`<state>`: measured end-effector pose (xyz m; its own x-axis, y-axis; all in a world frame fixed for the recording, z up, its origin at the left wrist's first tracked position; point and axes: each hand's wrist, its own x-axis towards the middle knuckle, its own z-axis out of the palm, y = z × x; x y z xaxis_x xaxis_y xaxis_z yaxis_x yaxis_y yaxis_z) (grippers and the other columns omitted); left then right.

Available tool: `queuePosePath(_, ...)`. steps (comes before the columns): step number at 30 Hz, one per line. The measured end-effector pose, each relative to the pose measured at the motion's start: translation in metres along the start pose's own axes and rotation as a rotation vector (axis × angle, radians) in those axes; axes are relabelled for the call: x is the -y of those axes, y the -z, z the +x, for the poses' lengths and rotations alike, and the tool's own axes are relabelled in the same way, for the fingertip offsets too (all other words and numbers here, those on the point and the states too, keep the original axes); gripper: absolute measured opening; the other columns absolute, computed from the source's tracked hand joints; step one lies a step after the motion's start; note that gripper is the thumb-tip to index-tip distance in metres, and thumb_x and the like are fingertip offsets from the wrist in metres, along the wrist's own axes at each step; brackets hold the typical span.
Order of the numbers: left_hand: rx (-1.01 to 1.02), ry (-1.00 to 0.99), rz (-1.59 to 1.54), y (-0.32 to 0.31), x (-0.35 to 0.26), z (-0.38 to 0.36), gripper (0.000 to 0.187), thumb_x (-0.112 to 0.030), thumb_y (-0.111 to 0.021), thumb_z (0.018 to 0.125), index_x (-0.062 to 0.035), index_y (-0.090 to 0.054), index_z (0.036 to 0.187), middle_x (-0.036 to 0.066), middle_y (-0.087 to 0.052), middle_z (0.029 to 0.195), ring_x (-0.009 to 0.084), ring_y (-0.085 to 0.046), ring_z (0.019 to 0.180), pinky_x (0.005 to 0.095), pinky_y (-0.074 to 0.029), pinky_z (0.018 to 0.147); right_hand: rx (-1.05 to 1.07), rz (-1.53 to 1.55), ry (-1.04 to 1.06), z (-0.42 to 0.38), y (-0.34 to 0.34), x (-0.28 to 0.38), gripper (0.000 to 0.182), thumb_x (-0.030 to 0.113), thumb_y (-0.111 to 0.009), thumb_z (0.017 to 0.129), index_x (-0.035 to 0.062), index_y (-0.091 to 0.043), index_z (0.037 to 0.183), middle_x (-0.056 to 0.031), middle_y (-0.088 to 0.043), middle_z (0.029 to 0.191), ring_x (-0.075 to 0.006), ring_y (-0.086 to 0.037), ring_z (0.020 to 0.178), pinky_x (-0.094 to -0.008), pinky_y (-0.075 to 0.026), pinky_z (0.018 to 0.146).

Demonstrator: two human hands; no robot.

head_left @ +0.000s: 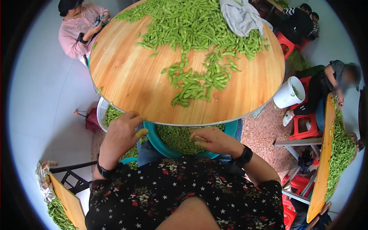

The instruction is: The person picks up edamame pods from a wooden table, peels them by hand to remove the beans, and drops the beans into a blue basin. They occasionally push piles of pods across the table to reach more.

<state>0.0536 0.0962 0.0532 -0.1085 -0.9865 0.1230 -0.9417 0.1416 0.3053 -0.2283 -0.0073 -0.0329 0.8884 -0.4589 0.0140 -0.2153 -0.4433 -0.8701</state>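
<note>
Left hand (122,132): fingers slightly parted, near the edge of the round surface (126,69). Right hand (217,141): fingers curled above beans (172,141) in a teal tub (153,140); any held item indistinct. Beyond, green pods (184,30) cover the surface's far part, beneath a grey cloth (243,19).

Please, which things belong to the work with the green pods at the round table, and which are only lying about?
Seem part of the work:
left hand and right hand
green pods on the round table
teal basin, below the table edge
white basket, probably

Seem only lying about:
grey cloth, partly over the pods
dark red thing near the wall
</note>
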Motion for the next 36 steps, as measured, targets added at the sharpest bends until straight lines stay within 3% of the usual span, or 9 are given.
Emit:
queuePosePath(5,-0.235,0.064,-0.217,-0.025,0.019,0.013,0.026,-0.012,-0.068,0.082,-0.0025,-0.067,0.106,0.018,-0.063,0.104,0.0348,-0.061,0.092,0.037,-0.049,0.08,0.009,0.076,-0.423,0.008,0.07,0.029,0.011,0.012,-0.06,0.085,0.0046,-0.061,0.092,-0.0098,-0.058,0.073,-0.0187,-0.058,0.07,-0.0325,-0.046,0.065)
queuePosePath(7,-0.436,-0.059,-0.199,-0.035,0.023,0.028,0.026,-0.013,-0.068,0.08,-0.0004,-0.067,0.102,0.019,-0.062,0.1,0.036,-0.06,0.089,0.0396,-0.049,0.078,-0.222,-0.14,-0.051,0.02,0.107,-0.013,0.009,0.011,-0.06,0.086,0.0039,-0.063,0.092,-0.0038,-0.061,0.077,-0.011,-0.057,0.073,-0.0284,-0.046,0.065)
queuePosePath(12,-0.504,-0.137,-0.196,-0.062,0.041,0.055,0.024,-0.009,-0.067,0.08,0.0005,-0.067,0.102,0.018,-0.063,0.099,0.0328,-0.06,0.087,0.0378,-0.049,0.077,-0.393,0.184,-0.206,0.073,0.202,-0.05,0.031,0.009,-0.058,0.085,0.0051,-0.064,0.115,-0.0005,-0.066,0.095,-0.0095,-0.057,0.086,-0.025,-0.046,0.077)
queuePosePath(17,-0.346,0.006,-0.506,-0.075,0.047,0.06,0.023,-0.011,-0.065,0.084,0.0006,-0.066,0.104,0.017,-0.064,0.096,0.0294,-0.062,0.085,0.0341,-0.05,0.074,-0.619,-0.563,-0.053,0.136,0.255,-0.112,0.043,0.016,-0.054,0.088,0.0075,-0.055,0.13,-0.0129,-0.065,0.104,-0.0179,-0.056,0.093,-0.0267,-0.044,0.085)
queuePosePath(18,-0.348,0.023,-0.526,-0.075,0.047,0.06,0.023,-0.013,-0.066,0.083,0.0005,-0.067,0.102,0.018,-0.064,0.097,0.0303,-0.062,0.085,0.0344,-0.05,0.074,-0.547,-0.038,-0.246,0.153,0.263,-0.119,0.045,0.023,-0.055,0.088,0.0092,-0.054,0.131,-0.0177,-0.062,0.108,-0.0291,-0.049,0.102,-0.0323,-0.04,0.091)
queuePosePath(22,-0.363,0.031,-0.506,-0.08,0.046,0.059,0.023,-0.015,-0.067,0.082,0.0012,-0.068,0.098,0.019,-0.064,0.097,0.0328,-0.062,0.087,0.0366,-0.049,0.075,-0.688,-0.539,-0.363,0.171,0.237,-0.093,0.041,0.025,-0.054,0.087,0.0122,-0.057,0.126,-0.0174,-0.06,0.114,-0.0376,-0.048,0.109,-0.0407,-0.036,0.099)
queuePosePath(27,-0.415,-0.036,-0.314,-0.081,0.041,0.062,0.022,-0.016,-0.068,0.079,0.0018,-0.068,0.093,0.02,-0.064,0.098,0.0368,-0.059,0.09,0.0403,-0.048,0.079,-0.421,-0.806,-0.016,0.174,0.175,-0.104,0.031,0.018,-0.052,0.088,0.0145,-0.06,0.119,-0.0161,-0.057,0.121,-0.0361,-0.048,0.113,-0.041,-0.038,0.099)
queuePosePath(31,-0.408,-0.05,-0.335,-0.078,0.042,0.059,0.022,-0.017,-0.068,0.079,0.0015,-0.068,0.092,0.02,-0.064,0.098,0.0368,-0.059,0.09,0.0402,-0.048,0.079,-0.086,-0.467,-0.118,0.164,0.146,-0.023,0.038,0.024,-0.056,0.09,0.0106,-0.056,0.126,-0.0156,-0.05,0.132,-0.0319,-0.043,0.127,-0.0368,-0.035,0.105)
queuePosePath(36,-0.406,-0.089,-0.329,-0.083,0.048,0.059,0.023,-0.018,-0.068,0.08,0.0014,-0.068,0.093,0.02,-0.064,0.097,0.0364,-0.06,0.089,0.0404,-0.048,0.078,-0.385,-0.523,0.026,0.159,0.193,-0.05,0.032,0.014,-0.054,0.085,0.009,-0.063,0.115,-0.0204,-0.05,0.127,-0.0367,-0.052,0.112,-0.0394,-0.043,0.097)
